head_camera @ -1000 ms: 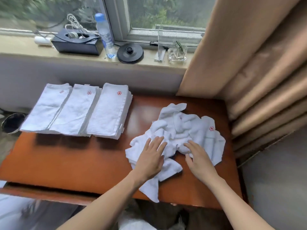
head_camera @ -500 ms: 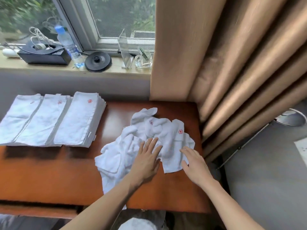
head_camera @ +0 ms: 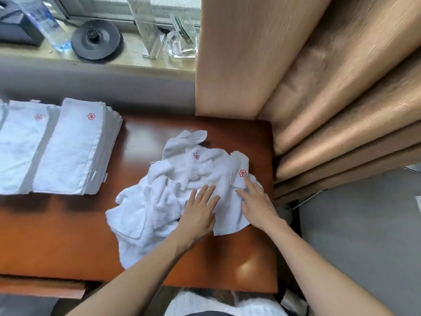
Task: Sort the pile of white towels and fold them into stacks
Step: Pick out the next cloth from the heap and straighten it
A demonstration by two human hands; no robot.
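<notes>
A crumpled pile of white towels (head_camera: pixel 173 190) with red flower marks lies on the right half of the brown wooden table (head_camera: pixel 57 242). My left hand (head_camera: pixel 200 213) rests flat on the pile's near middle, fingers straight. My right hand (head_camera: pixel 257 204) lies on the pile's right edge, fingers stretched toward a red flower mark. Folded white towel stacks (head_camera: pixel 73 147) sit side by side at the table's left; the nearest stack is several towels thick.
A tan curtain (head_camera: pixel 319 87) hangs close along the table's right and back-right. The windowsill behind holds a water bottle (head_camera: pixel 43 26), a black round base (head_camera: pixel 96 38), a black box (head_camera: pixel 16 30) and clear glass items (head_camera: pixel 182 44). Grey floor lies to the right.
The view has swung right and closer to the pile. My right hand has slid forward onto the pile's right edge; my left hand stays flat on the towels.
</notes>
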